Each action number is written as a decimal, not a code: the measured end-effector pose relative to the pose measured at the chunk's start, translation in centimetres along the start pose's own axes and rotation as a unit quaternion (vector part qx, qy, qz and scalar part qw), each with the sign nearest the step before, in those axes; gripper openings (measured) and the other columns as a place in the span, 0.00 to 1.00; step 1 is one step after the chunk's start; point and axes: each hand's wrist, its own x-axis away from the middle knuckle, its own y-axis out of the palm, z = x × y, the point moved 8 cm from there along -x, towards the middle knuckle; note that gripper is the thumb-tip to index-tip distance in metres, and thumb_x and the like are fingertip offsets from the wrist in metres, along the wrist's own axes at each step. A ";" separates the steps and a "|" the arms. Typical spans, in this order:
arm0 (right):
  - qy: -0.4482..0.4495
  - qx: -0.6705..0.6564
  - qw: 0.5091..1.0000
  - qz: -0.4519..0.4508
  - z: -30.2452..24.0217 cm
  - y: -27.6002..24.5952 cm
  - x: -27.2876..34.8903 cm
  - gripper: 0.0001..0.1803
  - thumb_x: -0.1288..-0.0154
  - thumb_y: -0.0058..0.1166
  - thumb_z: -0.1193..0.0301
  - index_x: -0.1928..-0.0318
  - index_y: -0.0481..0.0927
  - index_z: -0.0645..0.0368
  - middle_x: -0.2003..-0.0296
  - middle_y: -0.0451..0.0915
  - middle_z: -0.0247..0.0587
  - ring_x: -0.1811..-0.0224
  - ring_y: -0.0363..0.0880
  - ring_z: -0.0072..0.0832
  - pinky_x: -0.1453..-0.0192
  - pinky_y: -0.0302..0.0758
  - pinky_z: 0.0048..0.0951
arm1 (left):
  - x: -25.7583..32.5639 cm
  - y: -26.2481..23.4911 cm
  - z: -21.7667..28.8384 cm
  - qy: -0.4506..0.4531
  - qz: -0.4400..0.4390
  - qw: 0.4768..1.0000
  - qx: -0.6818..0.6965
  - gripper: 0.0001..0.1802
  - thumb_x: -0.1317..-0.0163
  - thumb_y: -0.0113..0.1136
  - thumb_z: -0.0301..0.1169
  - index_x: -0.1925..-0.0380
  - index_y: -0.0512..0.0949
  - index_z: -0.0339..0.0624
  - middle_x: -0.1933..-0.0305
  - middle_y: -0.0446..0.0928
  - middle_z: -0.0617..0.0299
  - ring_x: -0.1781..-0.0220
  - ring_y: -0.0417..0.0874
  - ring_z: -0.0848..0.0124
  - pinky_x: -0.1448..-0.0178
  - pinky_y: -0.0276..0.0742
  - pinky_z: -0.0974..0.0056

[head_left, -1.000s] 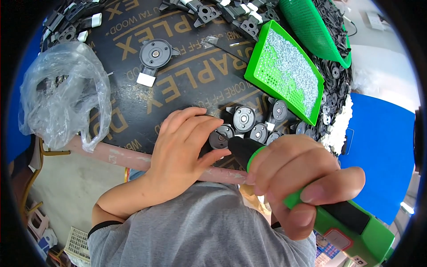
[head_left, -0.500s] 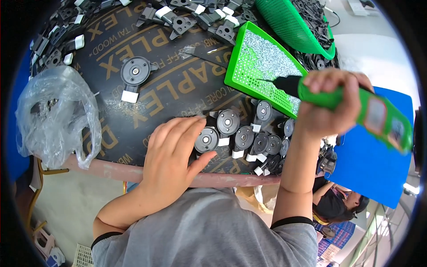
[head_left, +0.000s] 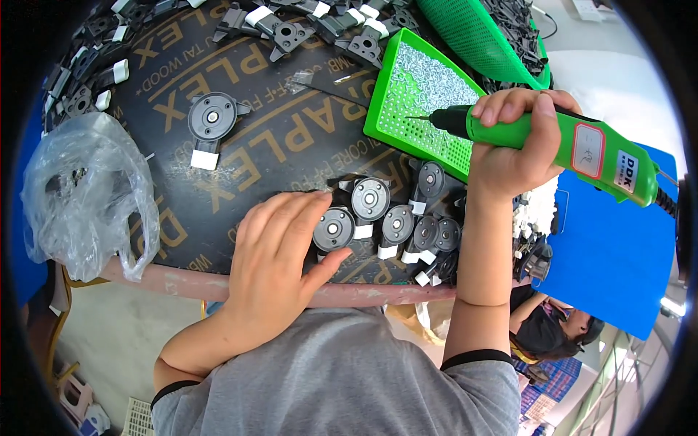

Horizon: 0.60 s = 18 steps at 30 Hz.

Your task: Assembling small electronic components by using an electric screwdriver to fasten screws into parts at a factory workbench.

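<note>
My right hand (head_left: 520, 138) is closed round a green electric screwdriver (head_left: 560, 142) with a black nose. Its thin bit points left over a green tray (head_left: 374, 116) of small silvery screws. On the board, my left hand (head_left: 280, 247) lies with fingers stretched and thumb apart, beside a black part with a round disc (head_left: 334, 229); whether it touches the part is hard to tell. Several like parts with white ends sit to its right, one being a disc part (head_left: 371, 198). Another black disc part (head_left: 212, 118) lies alone at the left of the board.
A clear plastic bag (head_left: 91, 196) lies at the board's left edge. Black brackets with white ends (head_left: 291, 36) line the far side. At the far right stands a green basket (head_left: 483, 43) of black pieces. A blue panel (head_left: 611, 254) lies right; a person (head_left: 549, 330) is beyond.
The screwdriver has shifted slightly left and up, its bit still over the screw tray. The whole view has slid a little left. My left hand keeps its place by the disc part.
</note>
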 end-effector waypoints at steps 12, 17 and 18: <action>0.010 -0.086 0.990 -0.111 -10.7 4.2 4.2 0.15 0.26 0.41 0.65 0.48 0.71 0.61 0.75 0.69 0.34 0.76 0.70 0.25 0.73 0.72 0.28 | 0.0 0.1 -0.1 0.000 -0.006 1.000 0.004 0.33 0.43 0.72 0.37 0.39 0.74 0.39 0.42 0.77 0.56 0.37 0.73 0.55 0.35 0.68 0.50; -0.001 -0.067 0.973 -0.219 -10.8 6.9 8.3 0.12 0.27 0.50 0.69 0.48 0.66 0.59 0.75 0.74 0.38 0.79 0.76 0.28 0.76 0.80 0.30 | -0.1 0.1 0.0 -0.003 -0.010 1.000 0.003 0.33 0.46 0.73 0.34 0.39 0.75 0.41 0.43 0.77 0.57 0.38 0.74 0.56 0.36 0.68 0.51; 0.001 -0.075 0.970 -0.230 -10.5 6.9 8.5 0.13 0.27 0.51 0.70 0.47 0.65 0.58 0.75 0.75 0.39 0.80 0.76 0.29 0.77 0.80 0.29 | -0.2 0.1 0.1 -0.003 -0.012 1.000 0.004 0.33 0.46 0.73 0.34 0.39 0.75 0.41 0.43 0.77 0.57 0.38 0.74 0.56 0.36 0.68 0.51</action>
